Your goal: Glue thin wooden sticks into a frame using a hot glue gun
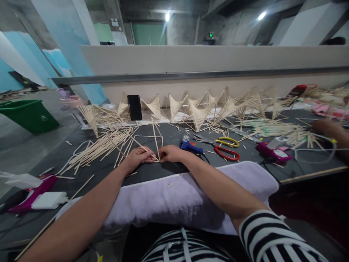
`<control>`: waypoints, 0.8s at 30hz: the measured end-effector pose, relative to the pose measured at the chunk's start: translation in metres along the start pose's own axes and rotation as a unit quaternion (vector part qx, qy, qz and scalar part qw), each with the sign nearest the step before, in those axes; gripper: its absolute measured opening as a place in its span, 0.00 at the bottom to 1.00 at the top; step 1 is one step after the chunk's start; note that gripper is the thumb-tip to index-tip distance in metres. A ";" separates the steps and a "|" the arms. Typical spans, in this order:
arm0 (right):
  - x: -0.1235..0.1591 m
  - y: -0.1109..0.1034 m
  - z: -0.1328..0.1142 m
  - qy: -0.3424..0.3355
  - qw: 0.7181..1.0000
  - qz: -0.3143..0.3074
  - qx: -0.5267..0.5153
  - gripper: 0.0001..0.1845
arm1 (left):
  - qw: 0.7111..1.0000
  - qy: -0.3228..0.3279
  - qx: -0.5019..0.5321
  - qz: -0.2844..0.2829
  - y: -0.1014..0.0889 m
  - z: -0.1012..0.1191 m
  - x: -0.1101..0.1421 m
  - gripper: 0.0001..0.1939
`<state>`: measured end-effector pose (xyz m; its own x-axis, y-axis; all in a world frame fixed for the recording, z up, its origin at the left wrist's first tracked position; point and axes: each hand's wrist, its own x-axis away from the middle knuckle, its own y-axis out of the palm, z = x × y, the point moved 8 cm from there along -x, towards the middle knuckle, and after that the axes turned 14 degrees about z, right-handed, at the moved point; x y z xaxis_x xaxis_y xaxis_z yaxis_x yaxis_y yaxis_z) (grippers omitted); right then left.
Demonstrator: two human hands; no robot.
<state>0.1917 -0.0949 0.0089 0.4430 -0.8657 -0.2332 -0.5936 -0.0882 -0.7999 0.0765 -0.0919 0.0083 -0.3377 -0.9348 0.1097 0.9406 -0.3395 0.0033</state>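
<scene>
My left hand (pixel 138 156) and my right hand (pixel 171 153) meet at the middle of the dark table (pixel 109 171), fingertips pinched together on thin wooden sticks (pixel 156 140) that form a flat frame rising away from me. Both forearms rest on a pale lilac cushion (pixel 174 198) along the near table edge. A loose pile of wooden sticks (pixel 103 145) lies just left of my left hand. A blue glue gun (pixel 189 145) lies just right of my right hand.
Red-handled scissors (pixel 227 153) and yellow-handled scissors (pixel 227 142) lie right of the glue gun. A magenta glue gun (pixel 271 152) sits further right, another (pixel 29 194) at the near left. Fan-shaped stick structures (pixel 199 109) line the back wall beside a black phone (pixel 134 107). Another person's hand (pixel 329 129) shows far right. A green bin (pixel 29 114) stands left.
</scene>
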 end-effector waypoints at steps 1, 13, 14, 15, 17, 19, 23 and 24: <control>0.000 0.000 0.000 0.000 1.000 0.000 0.000 0.11 | 1.000 0.000 0.001 -0.002 0.000 -0.001 0.000 0.13; 0.001 -0.002 -0.004 0.011 1.000 -0.004 -0.005 0.11 | 1.000 -0.004 0.006 -0.005 0.001 0.001 0.001 0.15; 0.001 -0.002 -0.004 0.011 1.000 -0.005 -0.004 0.11 | 1.000 -0.003 0.006 -0.006 0.001 0.001 0.001 0.15; 0.001 -0.003 -0.004 0.011 1.000 -0.004 -0.003 0.11 | 1.000 -0.003 0.006 -0.007 0.001 0.001 0.001 0.15; 0.001 -0.003 -0.004 0.009 1.000 -0.003 -0.001 0.11 | 1.000 -0.003 0.006 -0.007 0.001 0.000 0.000 0.14; 0.001 -0.002 -0.004 0.009 1.000 -0.004 0.000 0.11 | 1.000 -0.005 0.005 -0.006 0.000 -0.001 -0.001 0.14; 0.000 -0.001 -0.002 0.009 1.000 -0.002 -0.001 0.11 | 1.000 -0.011 0.003 0.000 0.000 -0.001 -0.001 0.14; 0.000 -0.001 -0.002 0.009 1.000 -0.001 -0.001 0.11 | 1.000 -0.011 0.002 -0.001 0.001 -0.001 -0.001 0.14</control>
<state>0.1909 -0.0957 0.0103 0.4319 -0.8746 -0.2203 -0.5936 -0.0917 -0.7995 0.0774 -0.0916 0.0076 -0.3389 -0.9315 0.1322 0.9400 -0.3410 0.0070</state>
